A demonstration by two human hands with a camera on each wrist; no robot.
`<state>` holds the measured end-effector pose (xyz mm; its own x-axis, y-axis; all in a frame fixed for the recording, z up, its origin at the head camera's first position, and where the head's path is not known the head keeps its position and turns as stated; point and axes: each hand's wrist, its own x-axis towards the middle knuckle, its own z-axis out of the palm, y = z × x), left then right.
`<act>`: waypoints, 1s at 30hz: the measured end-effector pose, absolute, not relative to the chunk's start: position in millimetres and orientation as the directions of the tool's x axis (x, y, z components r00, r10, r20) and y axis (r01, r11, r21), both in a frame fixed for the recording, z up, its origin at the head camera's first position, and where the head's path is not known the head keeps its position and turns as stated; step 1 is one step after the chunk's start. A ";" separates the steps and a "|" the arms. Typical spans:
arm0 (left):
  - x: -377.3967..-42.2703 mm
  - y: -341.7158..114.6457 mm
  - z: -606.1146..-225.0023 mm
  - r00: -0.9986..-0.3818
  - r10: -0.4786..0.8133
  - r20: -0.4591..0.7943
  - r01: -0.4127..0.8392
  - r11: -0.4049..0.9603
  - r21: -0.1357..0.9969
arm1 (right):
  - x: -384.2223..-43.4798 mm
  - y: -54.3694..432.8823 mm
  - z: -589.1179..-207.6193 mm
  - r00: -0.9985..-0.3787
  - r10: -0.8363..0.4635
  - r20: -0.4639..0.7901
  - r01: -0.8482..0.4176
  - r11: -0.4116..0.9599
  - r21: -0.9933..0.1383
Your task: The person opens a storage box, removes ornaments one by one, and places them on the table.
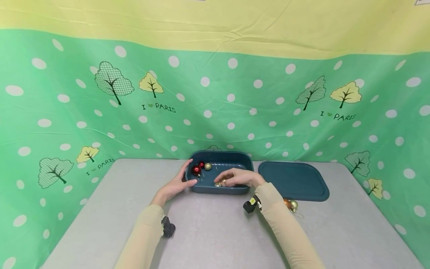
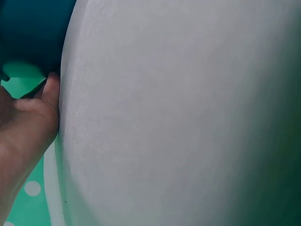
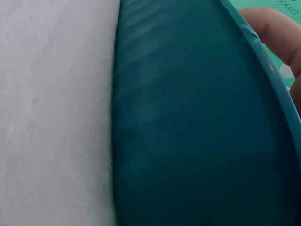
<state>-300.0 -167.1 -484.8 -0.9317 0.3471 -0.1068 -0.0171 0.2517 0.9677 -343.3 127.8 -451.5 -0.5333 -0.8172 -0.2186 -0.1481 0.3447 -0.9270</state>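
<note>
The right hand point(image 1: 236, 177) bends its fingers to pinch a gold ball point(image 1: 218, 184), maybe more, low in the blue box point(image 1: 221, 190), perhaps placing it, and the next move seems to need a soft letting-go; the left hand point(image 1: 176, 185), spread wide, just touches the box's left end. Inside are also two red balls point(image 1: 196, 170) and one small gold bauble point(image 1: 208, 166). Outside are one lid point(image 1: 292, 181) and, by the right sleeve point(image 1: 280, 220), one orange ball point(image 1: 287, 203) and one yellowish ball point(image 1: 293, 205).
</note>
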 end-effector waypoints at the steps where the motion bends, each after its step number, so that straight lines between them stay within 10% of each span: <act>1: -300.7 -167.2 -486.7 -0.934 0.344 -0.101 -0.011 0.255 0.967 | -344.1 128.4 -452.4 -0.531 -0.822 -0.206 -0.138 0.324 -0.936; 30: -301.0 -168.3 -487.9 -0.932 0.348 -0.098 -0.009 0.250 0.968 | -327.5 144.7 -439.8 -0.634 -0.773 0.017 -0.126 0.081 -0.989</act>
<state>-301.0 -168.3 -487.9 -0.9324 0.3478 -0.0981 -0.0088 0.2496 0.9683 -327.5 144.7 -439.8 -0.6345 -0.7727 0.0171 -0.1256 0.0813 -0.9887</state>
